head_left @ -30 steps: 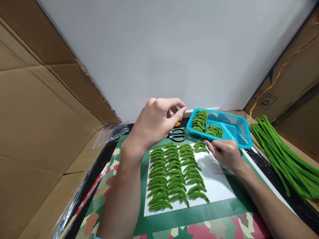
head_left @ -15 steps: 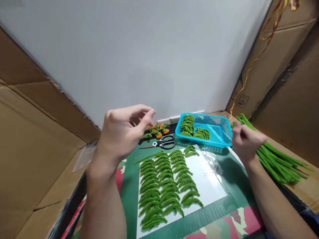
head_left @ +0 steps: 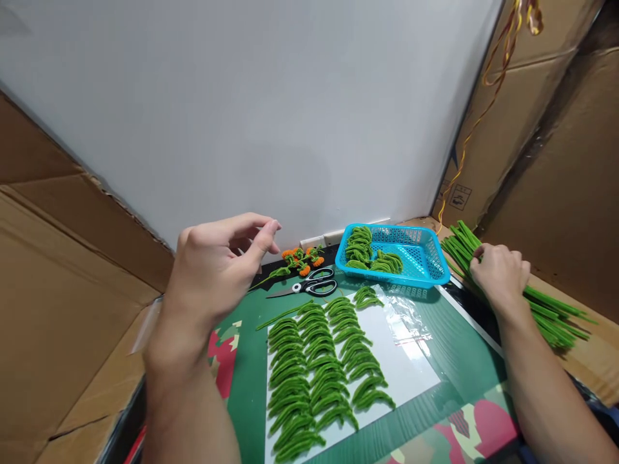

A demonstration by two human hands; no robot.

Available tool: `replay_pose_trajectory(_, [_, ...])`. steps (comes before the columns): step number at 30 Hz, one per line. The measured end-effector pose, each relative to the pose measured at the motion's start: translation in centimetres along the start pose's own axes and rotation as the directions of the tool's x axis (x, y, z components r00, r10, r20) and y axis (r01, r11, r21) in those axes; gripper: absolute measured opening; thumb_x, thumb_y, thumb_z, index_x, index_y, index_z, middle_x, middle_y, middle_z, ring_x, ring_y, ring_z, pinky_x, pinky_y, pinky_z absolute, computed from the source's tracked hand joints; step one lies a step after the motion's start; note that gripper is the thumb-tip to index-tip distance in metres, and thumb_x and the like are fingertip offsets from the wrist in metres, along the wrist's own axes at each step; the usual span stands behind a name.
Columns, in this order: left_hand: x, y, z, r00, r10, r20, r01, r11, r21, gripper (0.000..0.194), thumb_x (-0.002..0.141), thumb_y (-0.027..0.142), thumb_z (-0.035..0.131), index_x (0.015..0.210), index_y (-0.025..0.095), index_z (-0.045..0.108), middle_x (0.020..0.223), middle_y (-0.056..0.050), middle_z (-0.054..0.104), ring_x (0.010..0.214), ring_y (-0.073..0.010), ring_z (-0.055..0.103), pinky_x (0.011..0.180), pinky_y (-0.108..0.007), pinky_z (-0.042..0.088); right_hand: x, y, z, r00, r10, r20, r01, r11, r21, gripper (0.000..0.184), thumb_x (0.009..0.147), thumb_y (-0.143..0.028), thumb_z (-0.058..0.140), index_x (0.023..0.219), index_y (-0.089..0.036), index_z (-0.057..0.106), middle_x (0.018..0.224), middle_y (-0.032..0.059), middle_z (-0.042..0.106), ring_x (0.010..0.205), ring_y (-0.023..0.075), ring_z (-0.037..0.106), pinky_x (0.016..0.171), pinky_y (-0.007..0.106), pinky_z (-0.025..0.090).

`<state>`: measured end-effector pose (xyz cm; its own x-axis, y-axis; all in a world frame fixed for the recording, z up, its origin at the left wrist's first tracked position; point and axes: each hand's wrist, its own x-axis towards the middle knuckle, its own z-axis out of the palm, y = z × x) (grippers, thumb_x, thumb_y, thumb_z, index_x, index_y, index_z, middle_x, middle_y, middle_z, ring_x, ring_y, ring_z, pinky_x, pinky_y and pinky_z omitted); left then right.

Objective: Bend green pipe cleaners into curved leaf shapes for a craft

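My left hand (head_left: pixel 217 264) hovers raised over the left side of the green mat (head_left: pixel 449 361), fingers loosely curled and apart, nothing in them. My right hand (head_left: pixel 500 270) rests far right on a bundle of long green pipe-cleaner stems (head_left: pixel 546 312), its fingers curled down onto them. Between the hands lies a white sheet (head_left: pixel 411 367) carrying three rows of short bent green pieces (head_left: pixel 314 367). A blue plastic basket (head_left: pixel 428 261) behind the sheet holds more of these bent pieces (head_left: pixel 372 251).
Black-handled scissors (head_left: pixel 309 287) and small orange-and-green flowers (head_left: pixel 302 254) lie by the white back wall. One loose green stem (head_left: pixel 280 314) lies left of the sheet, and a clear plastic bag (head_left: pixel 411 316) at its right. Cardboard panels (head_left: pixel 62 270) stand on both sides.
My right hand left the sheet near the basket and moved right onto the bundle of long stems. My left hand drifted left and stayed raised. The view swung to the right.
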<state>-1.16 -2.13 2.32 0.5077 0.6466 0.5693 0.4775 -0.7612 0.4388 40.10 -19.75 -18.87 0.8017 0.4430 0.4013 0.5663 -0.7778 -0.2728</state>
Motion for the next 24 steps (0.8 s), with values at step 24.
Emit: replay_pose_trajectory(24, [-0.2, 0.5, 0.7, 0.989, 0.056, 0.137, -0.061, 0.998, 0.031, 0.029, 0.1, 0.04, 0.06, 0.09, 0.02, 0.078, 0.071, -0.002, 0.073, 0.058, -0.0126, 0.061, 0.055, -0.026, 0.045, -1.2, -5.8, -5.0, 0.939, -0.225, -0.259, 0.304, 0.896, 0.324, 0.03, 0.094, -0.018, 0.046, 0.096, -0.022, 0.075, 0.112, 0.0125, 0.076, 0.093, 0.0274, 0.07, 0.074, 0.037, 0.046])
